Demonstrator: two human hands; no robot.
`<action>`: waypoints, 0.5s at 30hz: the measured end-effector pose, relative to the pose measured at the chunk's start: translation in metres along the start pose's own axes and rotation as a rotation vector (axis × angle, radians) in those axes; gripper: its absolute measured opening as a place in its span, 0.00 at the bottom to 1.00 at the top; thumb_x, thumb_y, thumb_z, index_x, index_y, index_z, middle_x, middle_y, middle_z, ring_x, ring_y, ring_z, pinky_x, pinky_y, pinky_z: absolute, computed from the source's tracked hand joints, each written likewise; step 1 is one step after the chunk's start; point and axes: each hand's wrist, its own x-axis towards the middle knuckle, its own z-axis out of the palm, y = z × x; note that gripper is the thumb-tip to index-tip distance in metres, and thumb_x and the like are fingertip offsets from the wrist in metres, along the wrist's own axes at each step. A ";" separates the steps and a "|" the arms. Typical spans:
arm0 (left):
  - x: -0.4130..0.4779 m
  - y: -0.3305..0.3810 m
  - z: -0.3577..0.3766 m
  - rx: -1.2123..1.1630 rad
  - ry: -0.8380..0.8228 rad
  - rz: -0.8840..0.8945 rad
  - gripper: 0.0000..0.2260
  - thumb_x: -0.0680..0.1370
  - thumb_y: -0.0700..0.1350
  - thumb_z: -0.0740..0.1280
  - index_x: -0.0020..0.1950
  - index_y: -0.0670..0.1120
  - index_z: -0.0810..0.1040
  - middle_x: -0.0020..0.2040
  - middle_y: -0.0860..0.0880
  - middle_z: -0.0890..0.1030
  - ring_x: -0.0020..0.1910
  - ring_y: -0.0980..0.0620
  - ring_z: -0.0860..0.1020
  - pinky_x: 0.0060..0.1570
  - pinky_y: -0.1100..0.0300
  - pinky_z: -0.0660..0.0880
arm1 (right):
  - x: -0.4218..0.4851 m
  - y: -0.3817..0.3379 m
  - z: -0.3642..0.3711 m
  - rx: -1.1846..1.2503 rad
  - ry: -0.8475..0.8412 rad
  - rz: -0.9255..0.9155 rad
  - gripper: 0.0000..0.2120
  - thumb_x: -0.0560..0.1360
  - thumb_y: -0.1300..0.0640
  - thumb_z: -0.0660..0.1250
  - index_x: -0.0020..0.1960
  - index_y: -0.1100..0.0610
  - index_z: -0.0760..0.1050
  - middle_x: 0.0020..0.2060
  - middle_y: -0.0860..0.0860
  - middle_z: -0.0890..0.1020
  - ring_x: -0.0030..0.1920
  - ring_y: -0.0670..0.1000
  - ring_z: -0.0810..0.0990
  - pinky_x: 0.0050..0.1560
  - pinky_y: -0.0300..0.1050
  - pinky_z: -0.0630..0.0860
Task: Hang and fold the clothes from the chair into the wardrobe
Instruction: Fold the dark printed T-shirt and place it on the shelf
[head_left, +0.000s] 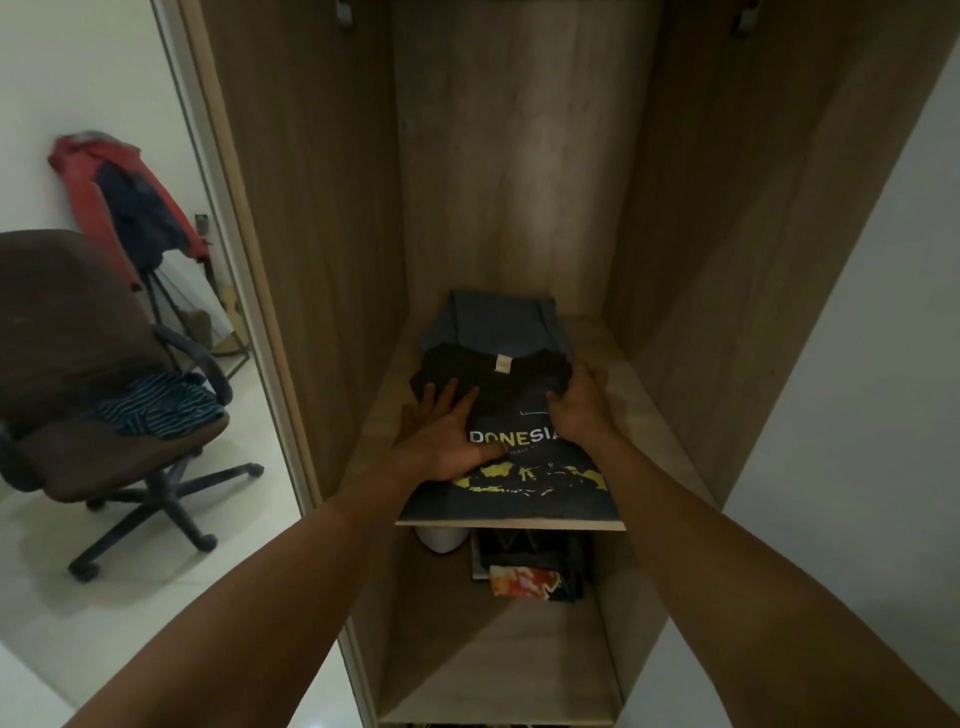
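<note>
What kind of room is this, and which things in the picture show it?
Probably a bedroom at home. An open wooden wardrobe holds a folded black T-shirt on its shelf, an office chair has striped clothes on its seat, and a red jacket hangs by the wall.

A white left wall (78, 78) and a white right wall (857, 364) flank the wooden wardrobe (311, 208). Its inside is dim, with a pale patch of light on the back panel (519, 182). The floor (52, 571) is pale, glossy tile. A brown swivel chair (62, 322) with black armrests stands on it near the left wall, with a black stand (161, 306) behind.
</note>
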 end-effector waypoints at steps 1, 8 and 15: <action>0.004 0.002 -0.002 -0.013 0.024 -0.015 0.45 0.72 0.71 0.63 0.81 0.57 0.45 0.81 0.51 0.39 0.79 0.45 0.36 0.76 0.41 0.40 | 0.000 0.000 0.003 -0.005 0.007 -0.019 0.30 0.80 0.60 0.66 0.78 0.54 0.58 0.73 0.58 0.63 0.66 0.60 0.73 0.66 0.48 0.70; 0.029 0.003 0.002 -0.138 -0.005 -0.021 0.44 0.72 0.68 0.67 0.80 0.60 0.45 0.81 0.50 0.39 0.80 0.42 0.43 0.77 0.44 0.51 | 0.011 0.008 0.007 0.148 0.032 -0.052 0.28 0.75 0.62 0.72 0.73 0.57 0.68 0.68 0.59 0.73 0.68 0.58 0.74 0.63 0.39 0.66; 0.032 -0.001 0.007 0.040 -0.104 -0.061 0.47 0.67 0.80 0.56 0.80 0.61 0.45 0.81 0.50 0.37 0.79 0.41 0.39 0.77 0.42 0.47 | 0.007 0.037 0.009 -0.471 -0.213 -0.139 0.29 0.84 0.40 0.45 0.81 0.53 0.52 0.80 0.54 0.55 0.78 0.57 0.56 0.77 0.55 0.55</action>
